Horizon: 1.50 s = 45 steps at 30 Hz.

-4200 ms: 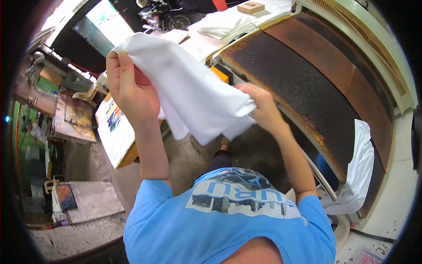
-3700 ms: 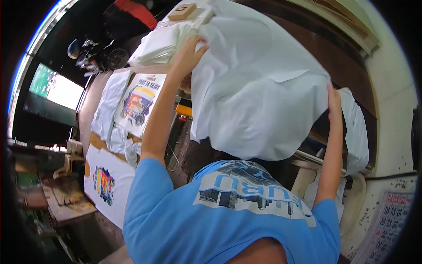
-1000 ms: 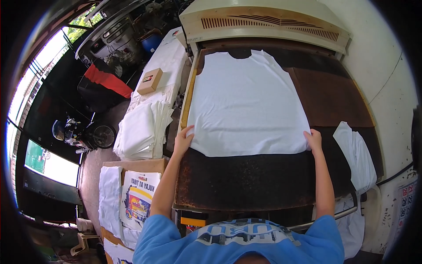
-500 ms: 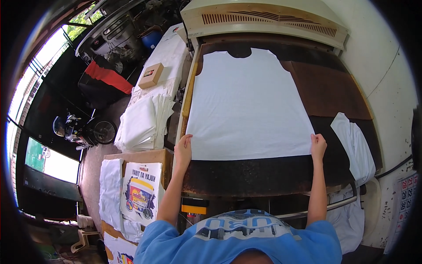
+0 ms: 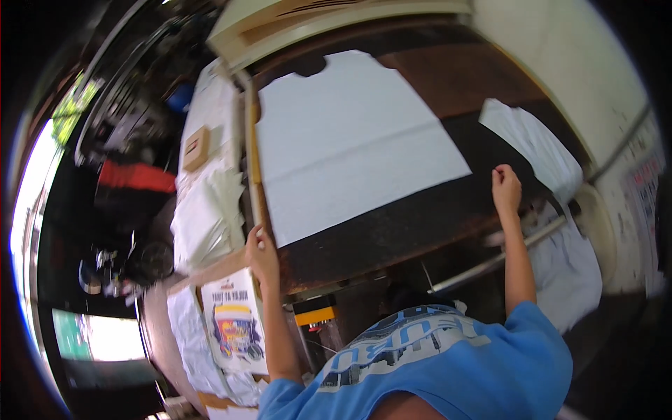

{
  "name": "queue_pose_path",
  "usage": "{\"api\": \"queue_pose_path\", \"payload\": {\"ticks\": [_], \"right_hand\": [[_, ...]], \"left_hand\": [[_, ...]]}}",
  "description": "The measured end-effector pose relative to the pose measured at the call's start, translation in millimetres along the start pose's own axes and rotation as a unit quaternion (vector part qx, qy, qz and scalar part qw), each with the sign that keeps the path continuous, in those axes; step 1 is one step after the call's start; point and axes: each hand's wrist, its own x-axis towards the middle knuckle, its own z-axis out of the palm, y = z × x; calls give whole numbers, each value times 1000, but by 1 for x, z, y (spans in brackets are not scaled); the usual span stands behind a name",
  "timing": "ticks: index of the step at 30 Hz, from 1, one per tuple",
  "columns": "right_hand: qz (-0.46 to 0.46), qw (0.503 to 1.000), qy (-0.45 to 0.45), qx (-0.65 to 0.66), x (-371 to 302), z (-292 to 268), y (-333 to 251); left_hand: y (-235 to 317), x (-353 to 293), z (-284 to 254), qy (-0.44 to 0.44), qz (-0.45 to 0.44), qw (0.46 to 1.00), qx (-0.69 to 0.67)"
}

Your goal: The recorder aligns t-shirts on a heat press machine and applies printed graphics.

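Note:
A white cut shirt panel [image 5: 350, 133] with a scooped neckline lies spread on the dark bed [image 5: 364, 255] of a large press-like machine. My left hand [image 5: 263, 257] is just off the panel's lower left corner, by the bed's left edge, its fingers curled together with no cloth in them. To the right of the panel's lower right corner hovers my right hand [image 5: 506, 190], also curled closed and apart from the cloth. A loose white cloth piece [image 5: 535, 143] lies beyond my right hand and drapes over the bed's right side.
A cream machine hood [image 5: 350, 24] rises at the back. On the left are stacked white cloth pieces [image 5: 206, 217], a small cardboard box [image 5: 197, 148] and a printed white sheet [image 5: 234, 322]. A metal bar [image 5: 465, 269] runs along the front right, near hanging white cloth [image 5: 570, 269].
Both hands have let go of the panel's lower corners and moved off it. The view has turned and shifted, and a faint crosswise crease now shows in the panel.

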Motion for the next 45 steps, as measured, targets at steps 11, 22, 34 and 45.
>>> {"api": "queue_pose_path", "payload": {"ticks": [11,22,34,45], "right_hand": [[27,996,45,-66,-37,-88,82],[115,987,29,-111,3,-138,303],[43,996,-33,-68,43,-103,377],[-77,989,11,124,64,-154,370]], "left_hand": [[131,-138,41,-276,-46,926,-254],[362,-287,165,-719,-103,618,-301],[433,-446,446,-561,38,826,-37],[491,-452,494,-350,-161,896,-221]]}}
